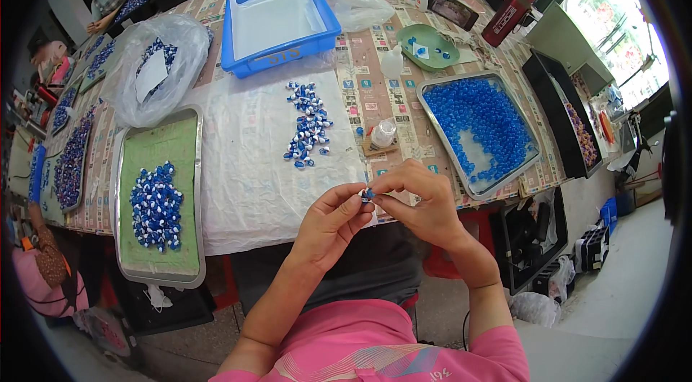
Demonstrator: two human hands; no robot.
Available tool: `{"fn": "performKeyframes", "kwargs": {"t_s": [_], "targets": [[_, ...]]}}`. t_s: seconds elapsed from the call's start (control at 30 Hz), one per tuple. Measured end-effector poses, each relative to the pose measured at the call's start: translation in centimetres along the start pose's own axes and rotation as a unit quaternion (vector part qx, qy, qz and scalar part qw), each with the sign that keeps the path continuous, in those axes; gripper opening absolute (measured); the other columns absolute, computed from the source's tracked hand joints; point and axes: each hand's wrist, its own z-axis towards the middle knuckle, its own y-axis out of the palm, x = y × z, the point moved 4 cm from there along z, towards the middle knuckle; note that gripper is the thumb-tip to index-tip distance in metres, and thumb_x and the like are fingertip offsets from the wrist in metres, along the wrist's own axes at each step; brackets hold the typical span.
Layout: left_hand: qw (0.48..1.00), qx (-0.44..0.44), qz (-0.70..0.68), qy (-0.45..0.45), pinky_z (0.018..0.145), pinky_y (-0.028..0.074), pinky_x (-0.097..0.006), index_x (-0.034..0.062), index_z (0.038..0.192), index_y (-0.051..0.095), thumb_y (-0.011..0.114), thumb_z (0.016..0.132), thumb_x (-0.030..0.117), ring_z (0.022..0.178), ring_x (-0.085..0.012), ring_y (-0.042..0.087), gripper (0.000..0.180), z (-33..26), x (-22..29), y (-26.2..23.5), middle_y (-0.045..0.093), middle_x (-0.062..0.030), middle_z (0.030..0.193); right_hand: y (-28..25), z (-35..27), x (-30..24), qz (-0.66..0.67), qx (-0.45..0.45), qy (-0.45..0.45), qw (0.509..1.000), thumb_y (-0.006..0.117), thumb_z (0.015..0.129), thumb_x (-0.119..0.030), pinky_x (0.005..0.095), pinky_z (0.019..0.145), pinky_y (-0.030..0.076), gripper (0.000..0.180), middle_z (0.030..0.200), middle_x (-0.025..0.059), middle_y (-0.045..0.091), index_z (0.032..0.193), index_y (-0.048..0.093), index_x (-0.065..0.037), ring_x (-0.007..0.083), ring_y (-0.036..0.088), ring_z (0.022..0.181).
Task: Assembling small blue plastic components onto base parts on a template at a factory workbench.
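Over the table's near edge, my left hand (pixel 333 222) pinches a tiny blue-and-white piece (pixel 365 195) between thumb and fingers. My right hand (pixel 427 203) meets it from the right, thumb and forefinger closed on the same piece; the fingertips partly hide it. Ahead, a loose pile of blue-and-white pieces (pixel 308 126) lies on white paper (pixel 241 173). A small clear jar (pixel 383 132) stands just beyond my right hand. To the right, clear blue beads (pixel 497 112) fill much of a metal tray (pixel 444 147). More blue-and-white pieces (pixel 156 205) rest on a green-lined tray (pixel 200 194) at left.
Farther back are a blue plastic basin (pixel 281 58), a clear bag (pixel 130 97) of pieces, a white squeeze bottle (pixel 391 63) and a green dish (pixel 450 59). A propped phone (pixel 453 9) and red flask (pixel 509 16) stand back right. Other people sit along the left.
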Motion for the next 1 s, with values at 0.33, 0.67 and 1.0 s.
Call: {"fn": "performKeyframes", "kwargs": {"t_s": [0.33, 0.67, 1.0], "targets": [[1.0, -0.011, 0.004, -0.006, 0.082, 0.059, -0.027, 0.0007, 0.117, 0.064, 0.063, 0.095, 0.005, 0.089, -0.0157, 0.069, 0.022, 0.0, -0.9, -0.6, 0.07, -0.0098, 0.102, -0.3, -0.5, 0.3, 0.021, -0.019, -0.001, 1.0, 0.077, 0.071, 0.003, 0.0291, 0.071, 0.05, 0.016, 0.083, 0.0039, 0.072, 0.084, 0.072, -0.005, 0.0176, 0.066, 0.079], [0.999, -0.008, 0.047, 0.011, 0.081, 0.06, -0.027, -0.0004, 0.112, 0.067, 0.064, 0.094, 0.004, 0.088, -0.0159, 0.069, 0.018, 0.2, -1.3, 0.1, 0.07, -0.0126, 0.108, -0.9, -0.8, 2.0, 0.111, -0.079, 0.112, 0.984, 0.075, 0.071, 0.006, 0.0286, 0.071, 0.052, 0.012, 0.077, 0.0057, 0.071, 0.079, 0.072, -0.003, 0.0169, 0.068, 0.079], [0.968, 0.116, 0.166, 0.148, 0.073, 0.056, -0.028, 0.0011, 0.112, 0.063, 0.065, 0.095, 0.008, 0.08, -0.0151, 0.067, 0.018, -1.4, 3.5, -0.1, 0.068, -0.0069, 0.093, -7.4, -1.2, 4.9, -0.027, 0.064, 0.079, 0.994, 0.074, 0.078, 0.003, 0.0285, 0.074, 0.051, 0.019, 0.097, 0.008, 0.072, 0.097, 0.073, -0.002, 0.0163, 0.066, 0.087]]}}
